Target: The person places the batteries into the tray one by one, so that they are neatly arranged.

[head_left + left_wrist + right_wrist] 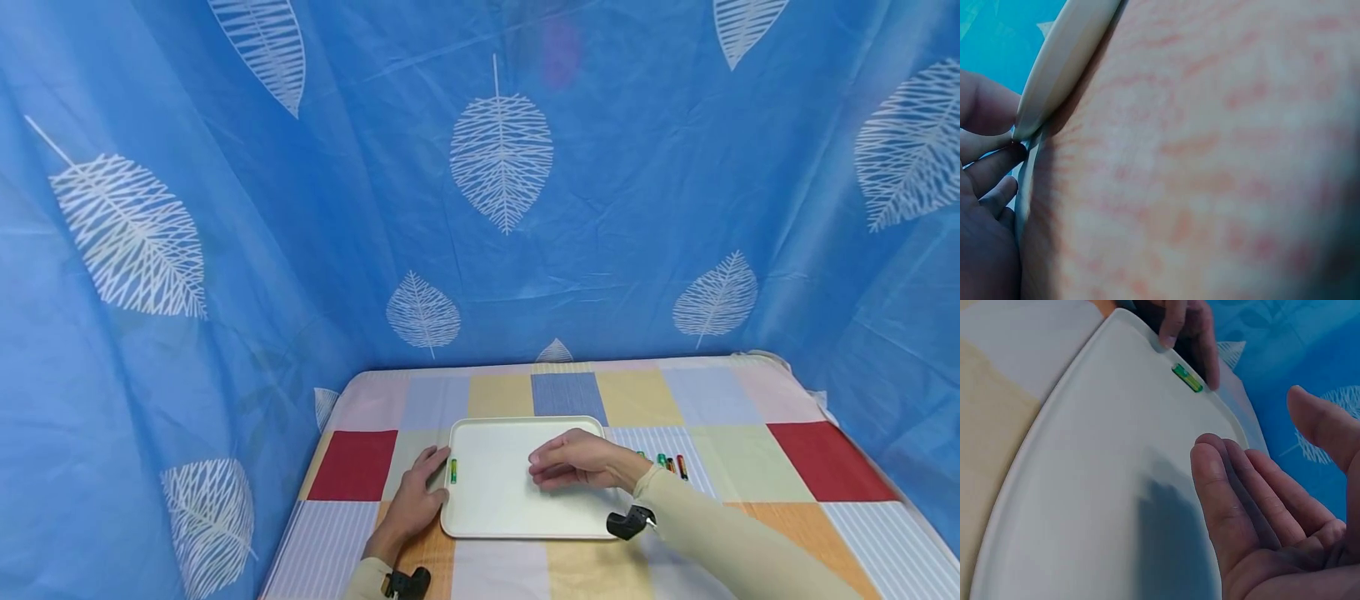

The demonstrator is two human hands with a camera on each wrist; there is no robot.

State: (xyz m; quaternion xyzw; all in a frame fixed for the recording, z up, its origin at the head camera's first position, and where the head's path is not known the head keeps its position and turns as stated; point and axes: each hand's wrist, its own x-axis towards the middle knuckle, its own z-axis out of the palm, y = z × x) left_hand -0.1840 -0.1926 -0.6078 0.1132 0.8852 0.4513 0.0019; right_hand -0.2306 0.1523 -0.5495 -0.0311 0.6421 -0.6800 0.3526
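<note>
A pale cream tray [510, 517] lies on the patchwork cloth. My left hand [412, 504] rests against its left edge, fingers and thumb spread along the rim; in the left wrist view fingertips [1007, 153] meet that rim. Just inside this edge lies one small green and yellow battery [453, 471], also near the left hand in the right wrist view. Above the right half of the tray hovers my right hand [581, 460], its fingers extended together and thumb apart, with nothing in it. It casts a shadow on the tray.
Several batteries [682, 467], green, red and dark, stand or lie right of the tray, partly hidden by the right forearm. The patchwork tablecloth [750, 467] covers the table. Blue curtains [600, 208] with white leaf prints enclose the back and sides.
</note>
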